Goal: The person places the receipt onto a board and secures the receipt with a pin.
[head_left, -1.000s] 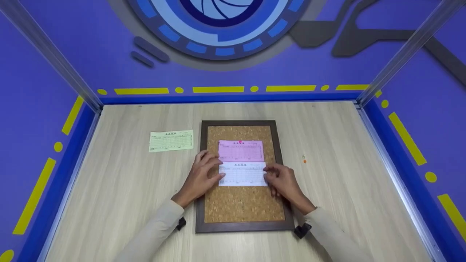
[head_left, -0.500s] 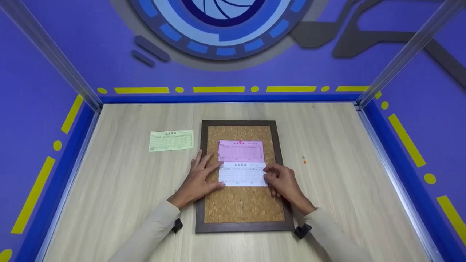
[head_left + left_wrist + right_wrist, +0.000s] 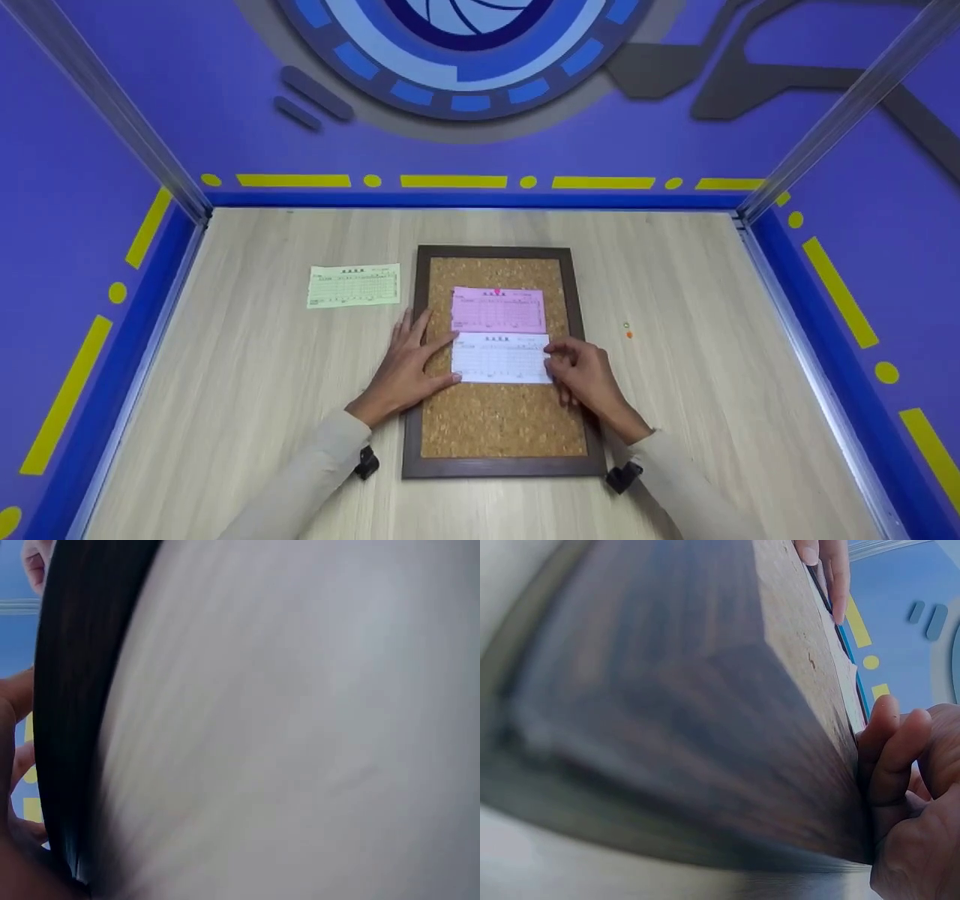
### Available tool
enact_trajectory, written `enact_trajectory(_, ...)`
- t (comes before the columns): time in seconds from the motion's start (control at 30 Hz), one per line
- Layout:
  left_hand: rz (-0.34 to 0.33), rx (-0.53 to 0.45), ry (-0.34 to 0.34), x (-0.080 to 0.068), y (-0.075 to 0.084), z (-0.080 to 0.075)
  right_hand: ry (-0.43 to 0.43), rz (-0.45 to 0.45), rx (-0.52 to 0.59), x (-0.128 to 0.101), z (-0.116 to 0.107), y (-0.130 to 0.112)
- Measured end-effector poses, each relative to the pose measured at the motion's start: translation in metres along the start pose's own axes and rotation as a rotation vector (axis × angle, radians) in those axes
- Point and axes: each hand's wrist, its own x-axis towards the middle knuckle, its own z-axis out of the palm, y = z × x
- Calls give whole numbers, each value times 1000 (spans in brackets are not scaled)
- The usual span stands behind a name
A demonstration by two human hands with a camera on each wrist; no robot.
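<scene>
- Head view: white slip [image 3: 500, 358] lies mid cork board [image 3: 495, 360], just below pink slip [image 3: 499, 310] w/ pink pin. Left hand [image 3: 409, 367] flat, fingers straight & spread, tips at slip's left edge. Right hand [image 3: 585, 373] fingers curled, at slip's right edge. Green slip [image 3: 353, 285] on table [image 3: 247, 390], well apart.
- Left wrist: blurred; table & board's dark frame only, grip unreadable.
- Right wrist: right-hand fingers [image 3: 892, 757] bent against board edge [image 3: 705, 705].
</scene>
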Motion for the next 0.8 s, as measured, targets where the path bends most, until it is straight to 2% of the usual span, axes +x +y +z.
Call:
enact_trajectory(0.4,7,23,-5,-2,2,0,6,-32,-1,-1,-1,0)
enact_trajectory(0.8,0,14,-13,-6,3,1,0,-16,-28,1,1,1)
